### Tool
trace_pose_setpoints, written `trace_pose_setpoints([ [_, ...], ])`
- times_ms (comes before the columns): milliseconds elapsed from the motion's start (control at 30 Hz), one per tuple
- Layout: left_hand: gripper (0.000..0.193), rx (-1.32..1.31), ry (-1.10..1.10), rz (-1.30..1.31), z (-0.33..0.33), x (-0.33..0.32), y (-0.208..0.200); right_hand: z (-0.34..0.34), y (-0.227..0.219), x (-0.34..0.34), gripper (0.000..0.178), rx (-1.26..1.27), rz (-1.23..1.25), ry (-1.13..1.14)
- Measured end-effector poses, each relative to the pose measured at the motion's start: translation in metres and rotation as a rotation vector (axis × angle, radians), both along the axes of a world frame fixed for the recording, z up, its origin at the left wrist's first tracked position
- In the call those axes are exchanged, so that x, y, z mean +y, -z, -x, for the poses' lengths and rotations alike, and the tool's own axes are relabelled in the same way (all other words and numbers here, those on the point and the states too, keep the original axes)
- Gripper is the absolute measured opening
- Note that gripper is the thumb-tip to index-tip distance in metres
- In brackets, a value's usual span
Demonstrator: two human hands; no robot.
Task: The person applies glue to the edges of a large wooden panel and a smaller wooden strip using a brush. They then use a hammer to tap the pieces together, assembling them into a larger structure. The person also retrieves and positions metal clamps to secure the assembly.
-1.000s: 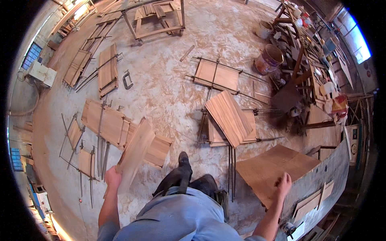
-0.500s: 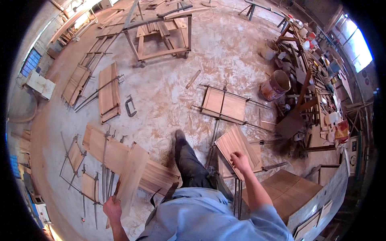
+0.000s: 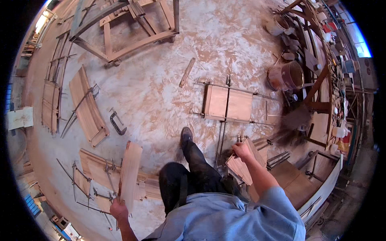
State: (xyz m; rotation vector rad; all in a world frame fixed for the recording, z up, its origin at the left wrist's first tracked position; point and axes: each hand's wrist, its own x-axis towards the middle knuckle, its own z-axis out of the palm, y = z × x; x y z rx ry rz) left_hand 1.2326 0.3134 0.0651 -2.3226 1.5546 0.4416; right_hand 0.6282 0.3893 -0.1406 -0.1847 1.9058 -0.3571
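Note:
At the lower left my left hand (image 3: 119, 209) is closed around the lower end of a long pale wooden board (image 3: 131, 166), which stands up from the fist at a slight tilt. On the right, my right hand (image 3: 242, 150) grips the edge of a wooden panel (image 3: 239, 168) that hangs beside my leg. Behind the left-hand board, a clamped wooden panel (image 3: 94, 164) lies on the floor. Ahead of my right hand rests another panel (image 3: 237, 103), crossed by metal bar clamps (image 3: 227, 98).
A wheeled metal frame (image 3: 140, 43) holding wood stands at the far left. Clamped boards (image 3: 86, 106) and a C-clamp (image 3: 117, 121) lie on the left floor. A loose wood strip (image 3: 187, 72) lies ahead. Buckets (image 3: 286, 76) and a cluttered bench (image 3: 321, 106) line the right side.
I have stepped forward, with both legs now showing. The floor items shift in view and the metal frame looks nearer. Both hands still carry their boards; the right one has come up a little.

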Motion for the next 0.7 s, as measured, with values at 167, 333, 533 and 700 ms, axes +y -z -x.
trace_pose_setpoints([
  [167, 0.019, 0.058, 0.016, 0.109, 0.004, -0.103, 0.018, -0.019, 0.075, -0.181, 0.028, -0.006, 0.152, -0.094],
  [333, 0.015, -0.026, 0.092, 0.0, 0.021, -0.236, 0.077, -0.05, 0.225, -0.319, 0.049, 0.15, 0.26, -0.173],
  [533, 0.026, 0.095, 0.097, -0.023, 0.0, -0.352, 0.181, -0.062, 0.37, -0.455, 0.062, 0.332, 0.246, -0.087],
  [700, 0.046, -0.218, 0.303, -0.3, 0.0, -0.422, 0.21, -0.037, 0.462, -0.53, 0.065, 0.412, 0.139, 0.052],
])
